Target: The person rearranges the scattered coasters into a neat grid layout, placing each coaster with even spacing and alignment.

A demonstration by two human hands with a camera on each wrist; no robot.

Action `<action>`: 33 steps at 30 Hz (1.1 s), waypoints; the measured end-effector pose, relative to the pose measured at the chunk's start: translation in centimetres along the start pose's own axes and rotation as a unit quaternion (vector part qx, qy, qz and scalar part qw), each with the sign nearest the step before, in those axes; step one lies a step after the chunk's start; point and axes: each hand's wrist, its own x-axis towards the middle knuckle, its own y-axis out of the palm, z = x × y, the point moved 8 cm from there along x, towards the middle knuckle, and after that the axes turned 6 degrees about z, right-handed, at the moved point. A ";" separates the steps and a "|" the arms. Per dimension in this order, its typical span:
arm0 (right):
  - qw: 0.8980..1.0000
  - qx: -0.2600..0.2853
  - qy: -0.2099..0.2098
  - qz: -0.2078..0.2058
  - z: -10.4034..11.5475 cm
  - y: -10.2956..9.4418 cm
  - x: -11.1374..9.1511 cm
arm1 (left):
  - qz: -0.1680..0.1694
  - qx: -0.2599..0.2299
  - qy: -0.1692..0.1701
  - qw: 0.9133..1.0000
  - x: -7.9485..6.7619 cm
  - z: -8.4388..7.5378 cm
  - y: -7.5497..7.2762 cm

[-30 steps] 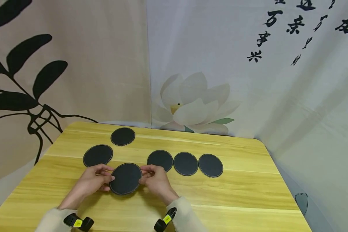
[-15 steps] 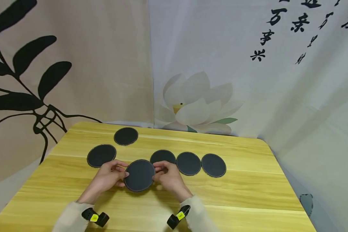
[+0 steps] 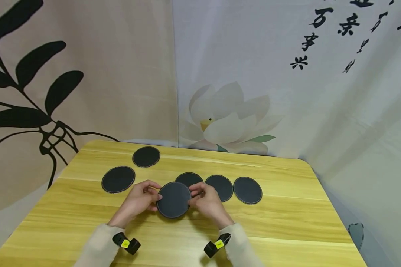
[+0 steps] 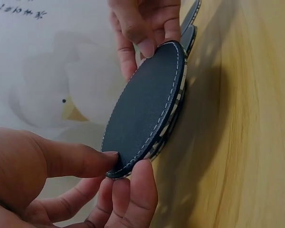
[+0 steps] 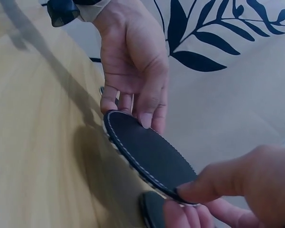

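A round black coaster (image 3: pixel 173 200) with pale stitching round its rim is held tilted above the wooden table. My left hand (image 3: pixel 137 202) pinches its left edge, thumb on the black face and fingers beneath. On the opposite edge my right hand (image 3: pixel 208 204) pinches it the same way. In the left wrist view the side of the coaster (image 4: pixel 142 104) shows a light and dark pattern below the black face. Behind it on the table lies another black coaster (image 3: pixel 188 178), partly covered by the held one and the right hand.
To the right of that one lie a coaster (image 3: pixel 219 186) and a further coaster (image 3: pixel 247 190), in a row. At the left are a coaster (image 3: pixel 118 179) and, farther back, another coaster (image 3: pixel 146 157). The wooden table (image 3: pixel 287 222) ends at a printed curtain (image 3: pixel 137 74).
Both hands have carried the coaster to the right and slightly away from me, from near the left coaster to in front of the row. The coasters on the table stay where they were.
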 end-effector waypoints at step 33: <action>0.995 -0.061 0.071 0.036 -2.5 -2.3 -1.3 | 0.039 0.125 -0.005 0.991 0.9 -1.1 5.0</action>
